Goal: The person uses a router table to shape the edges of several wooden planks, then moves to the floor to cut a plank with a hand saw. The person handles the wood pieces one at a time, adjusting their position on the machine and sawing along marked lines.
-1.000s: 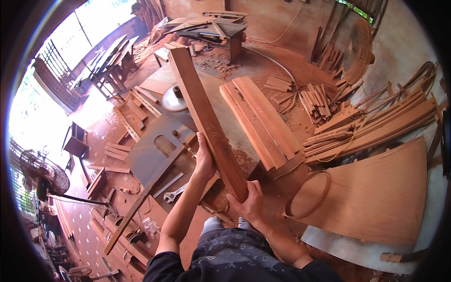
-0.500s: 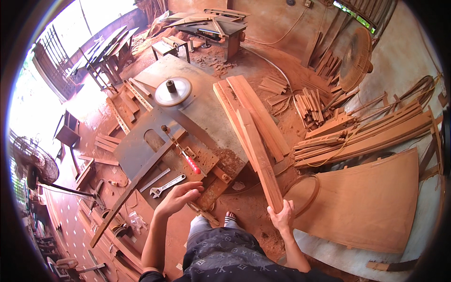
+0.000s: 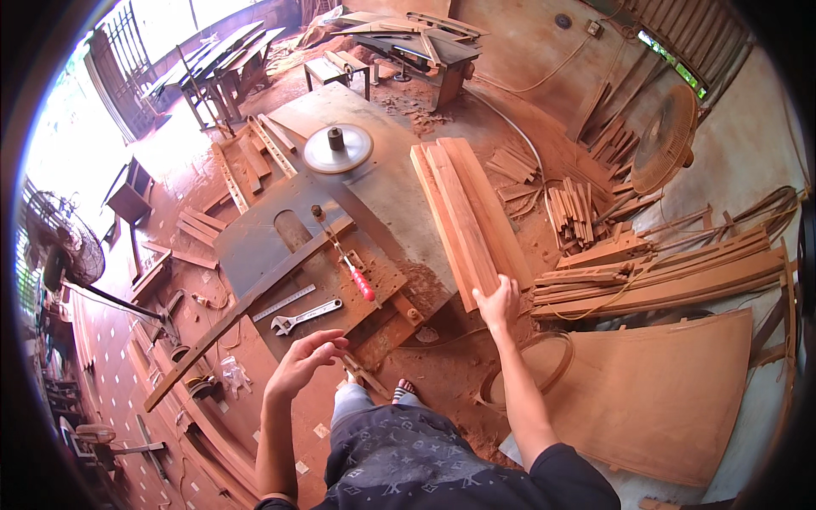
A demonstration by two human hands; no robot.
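My right hand point(image 3: 496, 304) grips the near end of a long reddish wooden board point(image 3: 463, 217), thumb on its left side. This board lies over other boards point(image 3: 492, 208) stacked at the right side of the metal saw table point(image 3: 387, 200). My left hand point(image 3: 304, 364) hangs in the air over the table's near edge, fingers loosely stretched and nothing in them. Beyond it lie an adjustable wrench point(image 3: 304, 317) and a steel ruler point(image 3: 285, 303). A toggle clamp with a red handle point(image 3: 362, 286) sits on a wooden jig beside a long dark wooden bar point(image 3: 246, 308).
A round saw blade point(image 3: 338, 150) stands on the table's far part; whether it turns is unclear. Wood strips point(image 3: 654, 276) and a large brown panel point(image 3: 654, 395) lie at the right. Fans stand at the left point(image 3: 72, 238) and right point(image 3: 665, 140). Sawdust covers the floor.
My right hand has moved forward and left with the board, which now lies along the stack instead of slanting toward me. My left hand has drawn back slightly. The view has shifted.
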